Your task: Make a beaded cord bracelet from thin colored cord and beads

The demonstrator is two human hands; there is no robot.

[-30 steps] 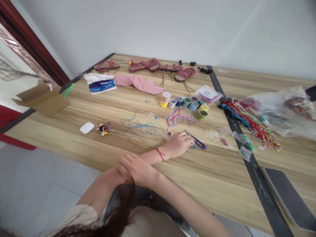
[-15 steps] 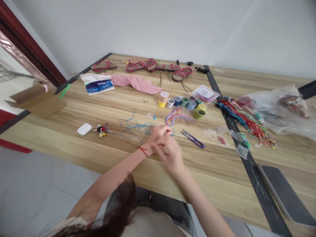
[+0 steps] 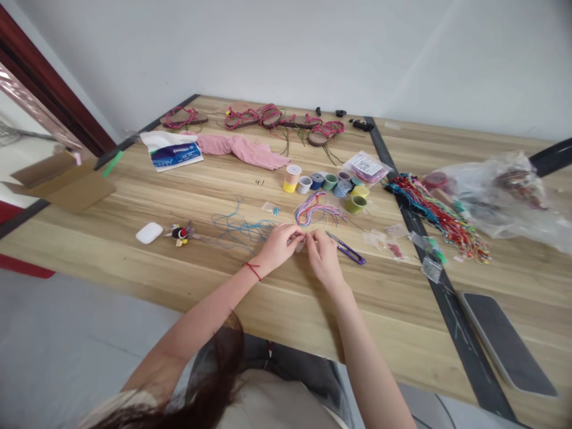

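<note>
On the wooden table (image 3: 393, 316), the left hand (image 3: 277, 247) and right hand (image 3: 324, 256) pinch a small item (image 3: 299, 241) (too small to make out) between them. Purple thread snips (image 3: 347, 250) lie at the right hand's 3 o'clock, blue cord (image 3: 241, 227) at the left hand's 10 o'clock, and multicoloured threads (image 3: 313, 211) at 12 o'clock.

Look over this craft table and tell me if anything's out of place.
The piece of brown cardboard overhangs the table's left edge, and the light blue cord lies in a loose tangle beside the person's left hand, unlike the neatly wound thread spools.
</note>
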